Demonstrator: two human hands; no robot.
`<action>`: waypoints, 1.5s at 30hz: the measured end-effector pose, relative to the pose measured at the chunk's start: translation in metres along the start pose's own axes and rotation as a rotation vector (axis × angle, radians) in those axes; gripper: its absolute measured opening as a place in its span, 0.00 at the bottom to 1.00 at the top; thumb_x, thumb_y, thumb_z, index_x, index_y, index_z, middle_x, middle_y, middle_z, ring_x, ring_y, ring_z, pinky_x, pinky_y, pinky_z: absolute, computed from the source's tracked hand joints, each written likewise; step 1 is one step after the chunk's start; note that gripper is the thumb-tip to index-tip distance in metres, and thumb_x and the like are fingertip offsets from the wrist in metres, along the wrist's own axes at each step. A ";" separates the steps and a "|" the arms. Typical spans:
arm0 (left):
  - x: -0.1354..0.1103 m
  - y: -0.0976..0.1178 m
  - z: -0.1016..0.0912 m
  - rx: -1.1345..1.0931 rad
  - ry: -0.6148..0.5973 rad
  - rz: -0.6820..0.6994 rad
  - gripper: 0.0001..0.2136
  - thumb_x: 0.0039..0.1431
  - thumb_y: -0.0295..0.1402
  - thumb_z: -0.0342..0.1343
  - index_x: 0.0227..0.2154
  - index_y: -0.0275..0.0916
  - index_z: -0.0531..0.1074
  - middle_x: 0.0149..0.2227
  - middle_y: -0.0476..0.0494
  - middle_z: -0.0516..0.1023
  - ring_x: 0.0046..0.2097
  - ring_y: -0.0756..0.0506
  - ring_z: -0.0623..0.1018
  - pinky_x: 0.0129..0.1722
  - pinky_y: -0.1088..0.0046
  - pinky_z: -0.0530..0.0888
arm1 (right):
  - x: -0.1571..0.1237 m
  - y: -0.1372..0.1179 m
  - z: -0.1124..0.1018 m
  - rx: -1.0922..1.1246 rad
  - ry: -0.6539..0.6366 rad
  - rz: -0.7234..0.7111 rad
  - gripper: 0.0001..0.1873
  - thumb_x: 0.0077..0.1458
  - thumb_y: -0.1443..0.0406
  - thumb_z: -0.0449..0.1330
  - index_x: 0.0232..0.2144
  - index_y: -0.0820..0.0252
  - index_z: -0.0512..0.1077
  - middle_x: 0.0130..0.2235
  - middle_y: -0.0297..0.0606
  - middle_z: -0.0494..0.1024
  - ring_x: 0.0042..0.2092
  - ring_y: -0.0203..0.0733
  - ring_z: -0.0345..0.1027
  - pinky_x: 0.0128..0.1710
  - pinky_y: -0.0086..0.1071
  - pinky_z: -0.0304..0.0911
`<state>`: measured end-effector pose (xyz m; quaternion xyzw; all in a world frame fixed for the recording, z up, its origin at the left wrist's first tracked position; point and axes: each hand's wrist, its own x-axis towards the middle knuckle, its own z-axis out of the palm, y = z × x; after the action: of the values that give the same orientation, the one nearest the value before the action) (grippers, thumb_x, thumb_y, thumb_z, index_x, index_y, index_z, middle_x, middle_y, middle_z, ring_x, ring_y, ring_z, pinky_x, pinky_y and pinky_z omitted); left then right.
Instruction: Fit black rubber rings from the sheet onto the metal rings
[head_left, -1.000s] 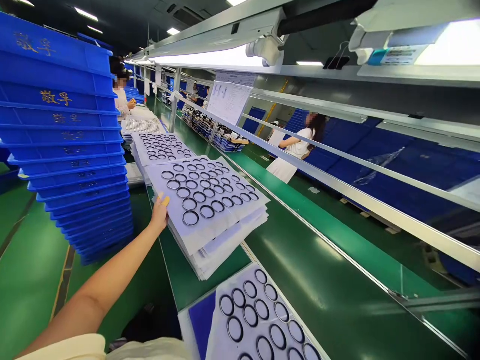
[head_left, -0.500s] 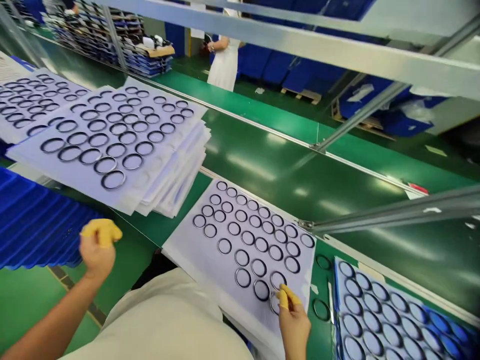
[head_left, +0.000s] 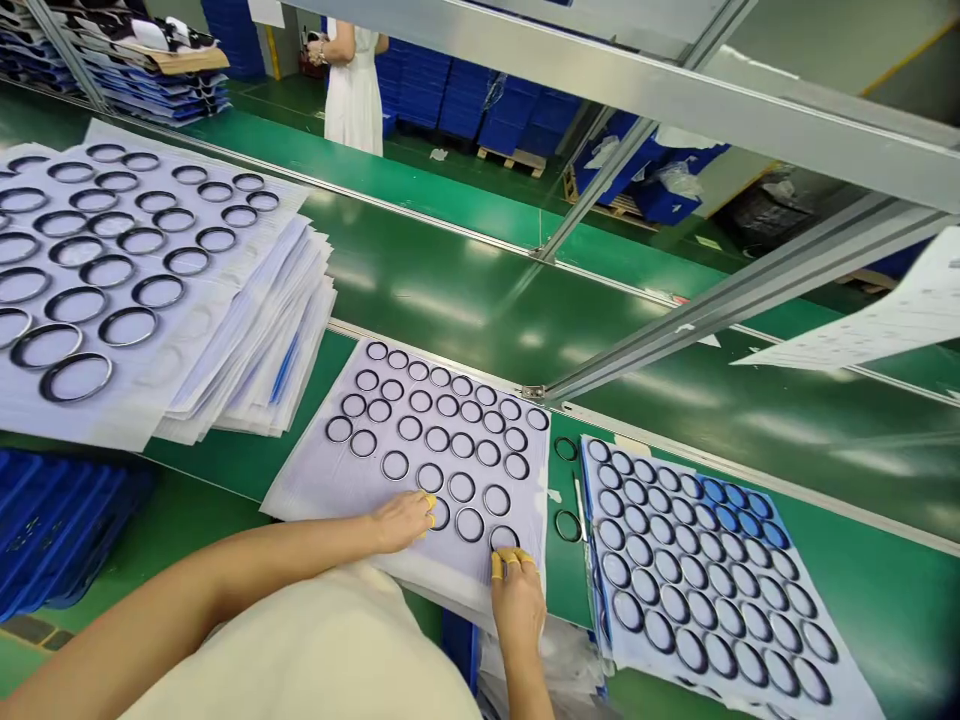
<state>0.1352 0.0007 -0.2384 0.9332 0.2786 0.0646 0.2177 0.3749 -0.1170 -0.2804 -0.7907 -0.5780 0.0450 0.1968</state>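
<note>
My left hand (head_left: 403,521), yellow covers on its fingertips, reaches over a white sheet (head_left: 330,485) laid with rows of thin black rings. Its fingers are drawn together on the left edge of a ring (head_left: 448,514) and partly hide it. My right hand (head_left: 519,590), also with yellow fingertip covers, pinches the near edge of another ring (head_left: 517,540) at the sheet's front right. That ring lies at the near end of its row. Both hands are low over the sheet.
A thick stack of sheets (head_left: 247,340) with larger-looking rings stands at left. On the right lies another ring-covered sheet (head_left: 847,690), partly blue. Two loose rings and a thin white tool (head_left: 579,505) lie between. A metal post (head_left: 675,335) slants behind; another person (head_left: 356,90) stands beyond.
My left hand has come from beside the blue crates at left to the middle sheet's rings. My right hand stays at the front right ring. The view has swung right.
</note>
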 end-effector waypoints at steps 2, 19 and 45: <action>0.005 0.000 0.007 0.008 -0.003 0.012 0.02 0.56 0.27 0.59 0.29 0.36 0.73 0.37 0.40 0.74 0.41 0.43 0.73 0.36 0.69 0.69 | -0.002 0.001 0.002 -0.021 0.011 -0.007 0.28 0.62 0.51 0.42 0.32 0.60 0.76 0.40 0.49 0.77 0.41 0.49 0.70 0.40 0.39 0.65; -0.103 -0.119 -0.067 0.202 0.359 -0.447 0.08 0.62 0.28 0.49 0.36 0.38 0.74 0.36 0.37 0.76 0.46 0.37 0.71 0.46 0.56 0.67 | 0.005 -0.043 0.018 0.149 -0.057 -0.107 0.30 0.63 0.47 0.39 0.34 0.58 0.74 0.35 0.46 0.78 0.31 0.45 0.72 0.29 0.35 0.64; -0.066 -0.110 -0.040 0.089 0.306 -0.344 0.05 0.62 0.28 0.50 0.33 0.37 0.71 0.39 0.39 0.74 0.46 0.40 0.70 0.47 0.56 0.69 | 0.060 -0.069 0.033 0.183 -0.076 -0.219 0.19 0.64 0.55 0.46 0.35 0.56 0.74 0.37 0.45 0.76 0.36 0.45 0.69 0.37 0.37 0.64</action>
<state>0.0161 0.0616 -0.2515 0.8600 0.4657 0.1552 0.1396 0.3229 -0.0349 -0.2761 -0.6994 -0.6612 0.1057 0.2500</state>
